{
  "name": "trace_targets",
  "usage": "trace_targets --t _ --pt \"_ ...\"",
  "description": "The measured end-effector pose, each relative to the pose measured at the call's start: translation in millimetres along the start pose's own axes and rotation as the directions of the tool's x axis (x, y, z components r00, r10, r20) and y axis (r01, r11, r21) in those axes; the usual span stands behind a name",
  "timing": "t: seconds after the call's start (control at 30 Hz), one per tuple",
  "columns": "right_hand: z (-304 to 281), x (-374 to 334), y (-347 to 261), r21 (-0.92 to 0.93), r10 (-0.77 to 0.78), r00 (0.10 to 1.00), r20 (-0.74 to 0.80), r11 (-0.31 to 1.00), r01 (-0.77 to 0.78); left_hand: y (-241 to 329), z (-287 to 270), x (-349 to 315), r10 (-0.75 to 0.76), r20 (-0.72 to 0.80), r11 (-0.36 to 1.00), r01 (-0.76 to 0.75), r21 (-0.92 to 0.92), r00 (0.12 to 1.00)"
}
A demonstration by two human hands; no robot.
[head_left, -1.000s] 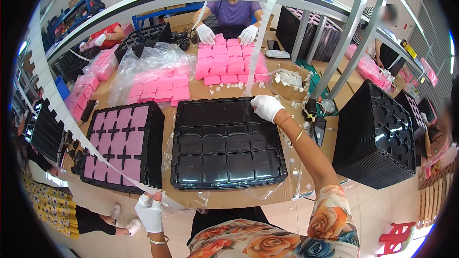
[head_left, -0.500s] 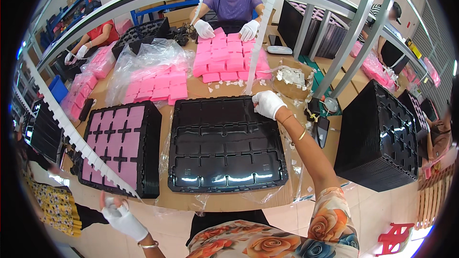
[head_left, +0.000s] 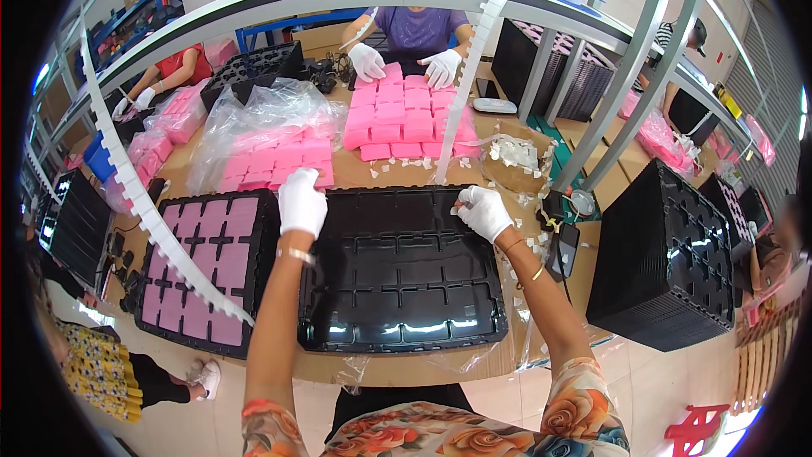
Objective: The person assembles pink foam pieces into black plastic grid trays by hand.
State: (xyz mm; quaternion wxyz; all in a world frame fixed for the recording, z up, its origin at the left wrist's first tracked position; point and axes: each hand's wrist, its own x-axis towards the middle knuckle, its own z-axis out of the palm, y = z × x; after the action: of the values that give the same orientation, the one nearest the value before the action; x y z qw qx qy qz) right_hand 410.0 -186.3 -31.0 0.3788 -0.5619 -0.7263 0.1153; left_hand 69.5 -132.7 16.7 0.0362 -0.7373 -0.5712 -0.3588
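Observation:
In front of me lies a black plastic tray (head_left: pixel 393 288) with shallow moulded compartments; I see nothing set in them. My left hand (head_left: pixel 302 205), white-gloved, is at the tray's far left corner, fingers drawn together. What it holds, if anything, is hidden. My right hand (head_left: pixel 485 213), also gloved, is closed with thumb and fingertips together over the tray's far right corner; I cannot make out what is between them. To the left, a second black tray (head_left: pixel 247 309) holds pink foam pads (head_left: pixel 203 233) in its compartments.
Pink foam blocks (head_left: pixel 389 123) and a clear plastic bag (head_left: pixel 254 106) lie beyond the tray. A tall stack of black trays (head_left: pixel 655 262) stands right. A metal frame (head_left: pixel 584 123) crosses above. Across the table, a co-worker's gloved hands (head_left: pixel 441 68) touch the foam.
My left hand has risen from beside the left tray, near the table's front edge, to the middle tray's far left corner. My right hand has shifted slightly nearer along the far right corner.

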Motion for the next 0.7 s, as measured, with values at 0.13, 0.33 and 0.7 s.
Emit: trace_targets --t 0.13,0.33,0.7 --pt "1.9 14.8 -0.1 -0.190 -0.067 0.994 0.080 0.978 0.082 -42.0 40.2 38.4 -0.068 0.191 0.975 0.025 0.222 0.979" --pt "-9.6 40.8 0.0 -0.282 -0.067 0.932 0.357 0.943 0.176 -66.4 57.7 53.6 -0.111 0.313 0.958 0.018 0.287 0.943" --pt "-10.5 -14.1 -7.7 -0.178 -0.047 0.996 0.082 0.982 0.061 -84.0 45.6 57.9 -0.055 0.362 0.978 -0.024 0.208 0.931"
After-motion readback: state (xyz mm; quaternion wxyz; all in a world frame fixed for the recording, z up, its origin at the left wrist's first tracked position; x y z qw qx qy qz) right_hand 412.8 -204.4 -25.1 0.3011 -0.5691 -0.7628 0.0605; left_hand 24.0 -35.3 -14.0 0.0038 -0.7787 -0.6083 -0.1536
